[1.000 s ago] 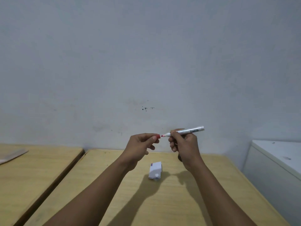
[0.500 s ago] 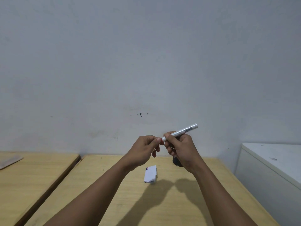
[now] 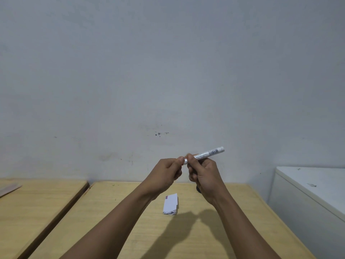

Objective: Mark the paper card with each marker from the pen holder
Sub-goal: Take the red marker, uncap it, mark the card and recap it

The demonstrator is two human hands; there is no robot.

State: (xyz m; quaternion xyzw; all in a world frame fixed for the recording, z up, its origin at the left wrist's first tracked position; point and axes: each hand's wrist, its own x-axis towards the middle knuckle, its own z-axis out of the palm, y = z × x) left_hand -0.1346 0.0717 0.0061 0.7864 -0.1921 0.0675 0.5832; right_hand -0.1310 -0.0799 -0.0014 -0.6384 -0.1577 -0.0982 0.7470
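A: Silver-grey plastic, with a barcode label: that is the slim cylindrical marker (image 3: 206,155), held in the air above the folded white paper card (image 3: 170,204), its tail tilted up and to the right.

B: And how is it gripped?

A: The barrel is wrapped by the right hand (image 3: 202,176), fingers closed round it. The left hand (image 3: 166,176) is pinched narrow at the marker's near end, thumb and forefinger touching it. Whatever is held in that pinch, likely a cap, is hidden by the fingers.

B: So the cap is judged to be going on?

A: Probably. For a clean seat, cap and barrel should be kept in one line and pressed straight together until firm, with the barrel steadied by the right hand.

B: Where is the card?

A: It lies flat on the pale yellow wooden table (image 3: 130,230), below and between the two wrists, with short coloured strokes at its far left corner. A dark round object (image 3: 198,189), just right of the card and mostly hidden behind the right wrist, may be the pen holder; that cannot be told.
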